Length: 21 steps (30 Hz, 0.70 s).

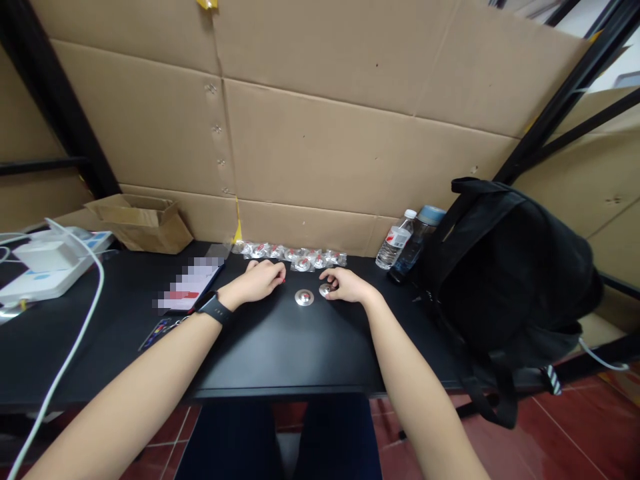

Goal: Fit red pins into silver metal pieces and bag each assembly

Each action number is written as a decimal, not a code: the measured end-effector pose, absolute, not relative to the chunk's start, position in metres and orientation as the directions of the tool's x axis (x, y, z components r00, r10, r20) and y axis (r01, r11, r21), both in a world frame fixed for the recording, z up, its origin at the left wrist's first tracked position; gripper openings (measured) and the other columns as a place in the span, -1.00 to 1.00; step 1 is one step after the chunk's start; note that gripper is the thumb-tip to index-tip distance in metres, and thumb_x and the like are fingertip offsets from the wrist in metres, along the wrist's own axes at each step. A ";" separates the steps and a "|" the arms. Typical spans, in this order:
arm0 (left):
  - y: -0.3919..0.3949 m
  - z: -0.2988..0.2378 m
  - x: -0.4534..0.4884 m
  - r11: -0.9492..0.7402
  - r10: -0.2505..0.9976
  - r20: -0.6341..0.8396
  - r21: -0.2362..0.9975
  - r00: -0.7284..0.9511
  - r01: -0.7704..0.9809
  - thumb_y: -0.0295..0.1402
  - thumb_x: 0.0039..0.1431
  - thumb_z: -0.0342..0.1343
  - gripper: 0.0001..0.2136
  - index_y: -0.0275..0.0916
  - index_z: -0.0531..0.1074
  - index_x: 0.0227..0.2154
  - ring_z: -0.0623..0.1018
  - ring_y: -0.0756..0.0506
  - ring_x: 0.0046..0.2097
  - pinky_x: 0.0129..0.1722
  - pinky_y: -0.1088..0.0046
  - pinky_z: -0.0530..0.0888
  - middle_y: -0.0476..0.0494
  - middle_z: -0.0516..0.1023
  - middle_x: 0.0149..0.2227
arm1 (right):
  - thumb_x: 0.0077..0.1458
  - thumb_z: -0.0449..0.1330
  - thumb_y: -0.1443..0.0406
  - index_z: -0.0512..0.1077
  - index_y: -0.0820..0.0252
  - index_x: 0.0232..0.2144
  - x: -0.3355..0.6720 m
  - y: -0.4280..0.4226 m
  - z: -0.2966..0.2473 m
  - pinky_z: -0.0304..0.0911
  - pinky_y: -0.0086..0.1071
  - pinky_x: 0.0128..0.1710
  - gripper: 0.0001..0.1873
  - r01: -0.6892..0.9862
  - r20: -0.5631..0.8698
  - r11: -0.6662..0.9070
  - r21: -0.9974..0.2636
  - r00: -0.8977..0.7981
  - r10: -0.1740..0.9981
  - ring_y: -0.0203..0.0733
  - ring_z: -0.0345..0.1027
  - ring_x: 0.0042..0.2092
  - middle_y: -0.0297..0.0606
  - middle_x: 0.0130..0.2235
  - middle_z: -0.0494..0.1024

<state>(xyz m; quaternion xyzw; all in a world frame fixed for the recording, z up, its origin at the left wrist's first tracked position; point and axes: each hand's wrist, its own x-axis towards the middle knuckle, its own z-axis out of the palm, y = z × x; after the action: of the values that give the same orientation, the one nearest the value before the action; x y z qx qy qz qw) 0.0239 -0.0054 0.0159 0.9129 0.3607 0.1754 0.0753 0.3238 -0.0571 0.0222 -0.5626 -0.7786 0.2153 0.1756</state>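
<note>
A round silver metal disc [300,301] with a red centre lies flat on the black table between my hands. My right hand [349,285] is closed around a second silver disc [325,291], thumb and fingers at its edge, at table height. My left hand [260,280] has its fingers curled together just left of the first disc. A small red piece [284,281] shows at its fingertips, too small to name. Behind the hands, several similar discs in clear plastic wrappers [303,263] form a row along the cardboard wall.
A phone [193,285] and a card on a key ring [159,331] lie left. Further left are an open paper bag [150,230] and a white power strip [60,273] with cables. Water bottle [395,243], blue-capped bottle [417,243] and black backpack [505,280] stand right.
</note>
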 end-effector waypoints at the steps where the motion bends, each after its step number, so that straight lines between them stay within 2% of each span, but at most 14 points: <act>1: -0.006 0.017 0.025 -0.726 0.688 0.278 0.268 0.671 0.633 -0.37 0.29 -0.02 -0.89 -0.15 0.39 -0.31 0.52 -0.17 -0.12 -0.04 0.26 0.24 -0.07 0.59 -0.26 | -0.18 0.45 0.40 0.53 0.16 -0.05 0.324 -0.057 0.023 0.27 -0.44 -0.28 -0.45 0.805 0.021 0.262 -0.532 -0.297 0.955 -0.30 0.39 -0.32 -0.35 -0.26 0.52; 8: -0.010 0.024 0.030 -0.755 0.656 0.356 0.288 0.666 0.590 -0.32 0.29 0.05 -0.90 -0.14 0.45 -0.30 0.56 -0.14 -0.16 -0.08 0.33 0.26 -0.04 0.62 -0.24 | -0.18 0.48 0.32 0.56 0.16 -0.12 0.324 -0.059 0.023 0.26 -0.41 -0.24 -0.52 0.838 -0.037 0.217 -0.501 -0.271 0.962 -0.24 0.43 -0.28 -0.34 -0.28 0.55; 12: -0.011 0.025 0.032 -0.759 0.651 0.357 0.294 0.670 0.581 -0.27 0.29 0.07 -0.87 -0.13 0.49 -0.29 0.57 -0.15 -0.15 -0.03 0.30 0.27 -0.05 0.64 -0.23 | -0.19 0.50 0.31 0.56 0.16 -0.12 0.321 -0.060 0.024 0.25 -0.43 -0.29 -0.51 0.850 -0.041 0.223 -0.478 -0.275 0.961 -0.26 0.42 -0.30 -0.34 -0.29 0.54; 16: -0.010 0.024 0.034 -0.762 0.648 0.354 0.311 0.674 0.568 -0.26 0.27 0.10 -0.87 -0.13 0.52 -0.29 0.58 -0.14 -0.16 0.00 0.28 0.27 -0.05 0.65 -0.23 | -0.23 0.51 0.32 0.57 0.14 -0.10 0.319 -0.062 0.027 0.25 -0.44 -0.29 -0.46 0.848 0.018 0.278 -0.452 -0.303 0.953 -0.28 0.38 -0.32 -0.32 -0.26 0.50; 21: -0.011 0.025 0.034 -0.757 0.652 0.347 0.337 0.674 0.559 -0.28 0.25 0.16 -0.90 -0.13 0.52 -0.35 0.60 -0.13 -0.16 -0.01 0.29 0.27 -0.01 0.67 -0.24 | -0.25 0.46 0.38 0.62 0.13 -0.19 0.320 -0.067 0.031 0.29 -0.40 -0.20 -0.55 0.835 0.077 0.378 -0.401 -0.380 0.922 -0.20 0.39 -0.24 -0.26 -0.20 0.49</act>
<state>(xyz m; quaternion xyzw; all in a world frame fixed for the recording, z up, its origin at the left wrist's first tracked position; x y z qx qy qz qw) 0.0342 -0.0115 0.0247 0.9092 0.3332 0.2280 0.1018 0.3197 -0.0666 0.0315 -0.5374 -0.8171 0.1495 0.1455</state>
